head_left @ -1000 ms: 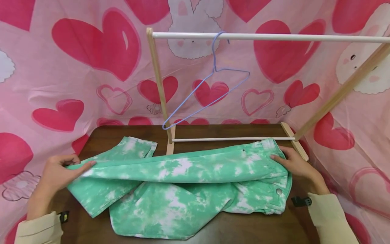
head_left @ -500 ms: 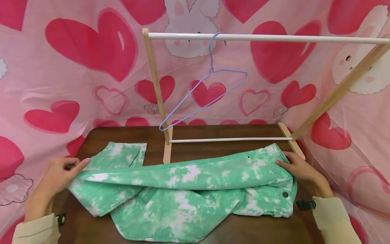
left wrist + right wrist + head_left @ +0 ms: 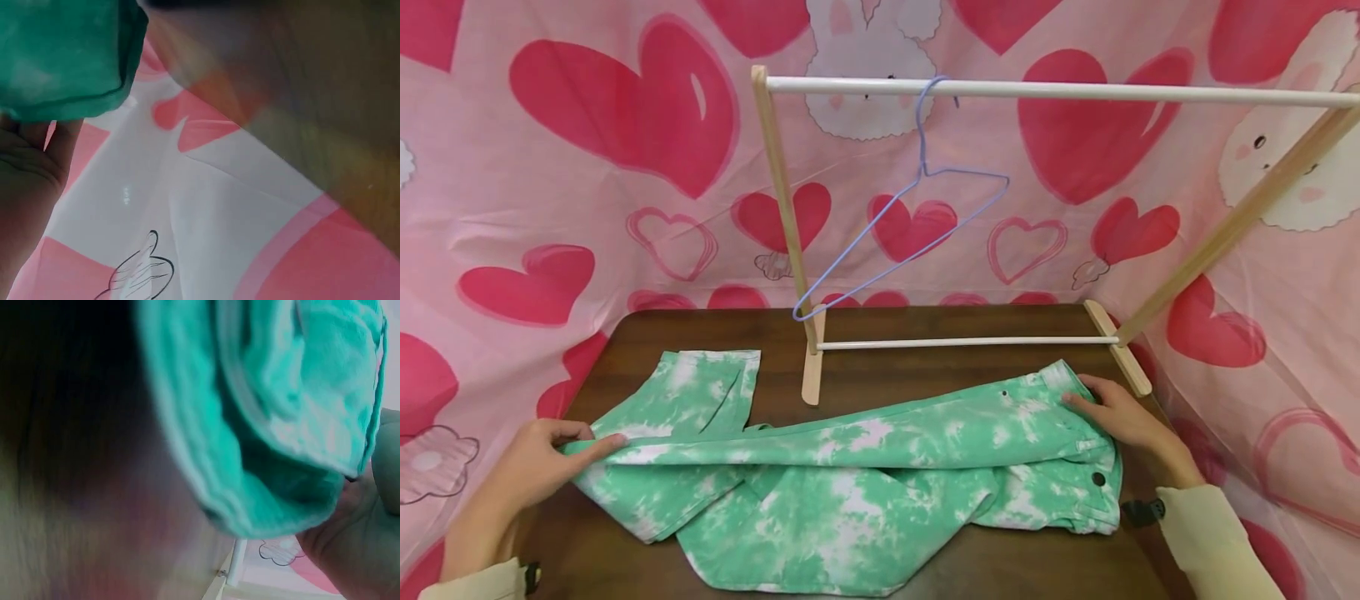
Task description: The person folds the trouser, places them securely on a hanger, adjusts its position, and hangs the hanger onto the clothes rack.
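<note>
Green-and-white tie-dye pants [image 3: 850, 500] lie on the brown table, waist to the right. My left hand [image 3: 542, 458] pinches the left end of the upper leg between thumb and fingers. At the waistband, my right hand [image 3: 1123, 417] grips the far edge, thumb on top and fingers behind. One leg stretches between both hands as a long raised fold, over the other fabric. In the left wrist view, a green leg edge [image 3: 69, 106] rests above my fingers. The right wrist view shows the waistband opening [image 3: 275, 487] beside my palm.
Behind the pants stands a rack with wooden legs and a white top rail [image 3: 1075, 92]. A blue wire hanger [image 3: 917, 175] hangs from the rail. The rack's left foot [image 3: 812, 375] is near the pants. A heart-patterned pink cloth [image 3: 647, 250] surrounds the table [image 3: 700, 327].
My left hand has come slightly nearer to me and lower, and the stretched leg has narrowed. My right hand stays at the waistband with a small shift. The view moved slightly.
</note>
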The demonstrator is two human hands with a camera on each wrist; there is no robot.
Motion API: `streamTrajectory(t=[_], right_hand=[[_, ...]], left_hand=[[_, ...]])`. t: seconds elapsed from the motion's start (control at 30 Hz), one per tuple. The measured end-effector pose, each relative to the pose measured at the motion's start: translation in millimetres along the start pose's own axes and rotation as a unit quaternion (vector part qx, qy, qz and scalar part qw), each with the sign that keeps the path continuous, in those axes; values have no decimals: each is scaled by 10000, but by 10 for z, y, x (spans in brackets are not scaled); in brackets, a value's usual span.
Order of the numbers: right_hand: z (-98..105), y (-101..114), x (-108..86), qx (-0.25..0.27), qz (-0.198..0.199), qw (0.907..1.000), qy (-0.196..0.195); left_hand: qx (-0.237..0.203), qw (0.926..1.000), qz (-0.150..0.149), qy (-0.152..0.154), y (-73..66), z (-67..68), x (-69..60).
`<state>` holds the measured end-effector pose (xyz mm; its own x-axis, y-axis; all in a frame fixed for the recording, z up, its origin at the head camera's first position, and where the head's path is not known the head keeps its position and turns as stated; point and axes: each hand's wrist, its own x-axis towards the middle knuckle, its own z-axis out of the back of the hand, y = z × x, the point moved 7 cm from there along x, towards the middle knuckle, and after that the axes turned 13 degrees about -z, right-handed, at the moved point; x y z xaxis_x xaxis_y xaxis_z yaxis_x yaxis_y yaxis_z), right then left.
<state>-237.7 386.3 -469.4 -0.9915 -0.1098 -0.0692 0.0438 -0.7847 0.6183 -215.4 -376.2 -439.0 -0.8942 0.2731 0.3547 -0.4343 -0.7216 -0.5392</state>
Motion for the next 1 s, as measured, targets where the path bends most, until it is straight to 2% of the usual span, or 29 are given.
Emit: streamTrajectory(t=[0.13, 0.2, 0.37, 0.63, 0.77, 0.87, 1.0], right_hand=[[8, 32, -1, -123, 34, 9998, -181], [15, 57, -17, -145, 67, 9998, -136], [50, 126, -70, -228, 163, 9994, 216], [184, 172, -149, -417, 194, 9975, 538], [290, 133, -201, -466, 113, 9976, 494], [380, 94, -240, -509, 64, 9982, 318], [496, 71, -285, -406, 147, 9991, 30]], left_hand=[[-415, 9966, -586, -393, -34, 1, -32], [-479, 9946, -703, -595, -30, 7, -40], [-354, 9936, -668, -838, -36, 57, -16], [-360, 9909, -819, -1009, -179, 236, 101], [-323, 9888, -840, -1194, -199, 308, 105], [-273, 9880, -813, -1283, -209, 350, 98], [-323, 9821, -1107, -1489, -297, 419, 124]])
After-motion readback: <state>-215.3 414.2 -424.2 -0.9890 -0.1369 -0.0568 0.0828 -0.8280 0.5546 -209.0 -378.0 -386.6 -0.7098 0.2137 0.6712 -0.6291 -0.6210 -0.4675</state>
